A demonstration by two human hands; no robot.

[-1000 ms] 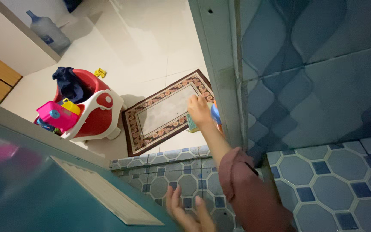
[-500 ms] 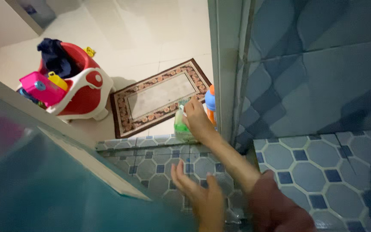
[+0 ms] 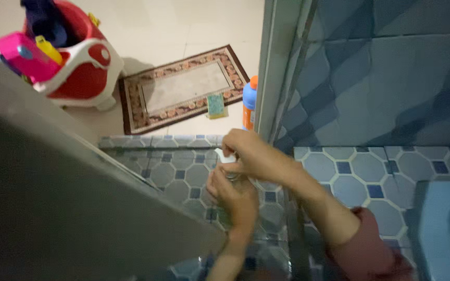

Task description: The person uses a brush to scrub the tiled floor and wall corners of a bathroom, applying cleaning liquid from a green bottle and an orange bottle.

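A grey door (image 3: 53,208) fills the lower left, its slanting edge running close to both hands and leaving only a narrow strip of tiled floor (image 3: 183,171) between it and the blue tiled wall (image 3: 381,83) on the right. A grey door frame (image 3: 269,62) stands upright at the wall's left edge. Beyond the threshold lies pale floor with a patterned mat (image 3: 180,86), its long side slanted, and a red and white ride-on toy (image 3: 79,62) at the upper left. A blue bottle with an orange cap (image 3: 249,101) stands upright just beside the frame; a small green sponge (image 3: 216,105) lies on the mat's near corner.

The right hand (image 3: 248,153) is curled over the top of a small clear bottle with a white cap (image 3: 228,165), fingers pinched on the cap. The left hand (image 3: 233,195) wraps the bottle from below. The bottle sits between the hands above the floor tiles, its long axis seemingly upright, cap upward, though the hands hide most of it.
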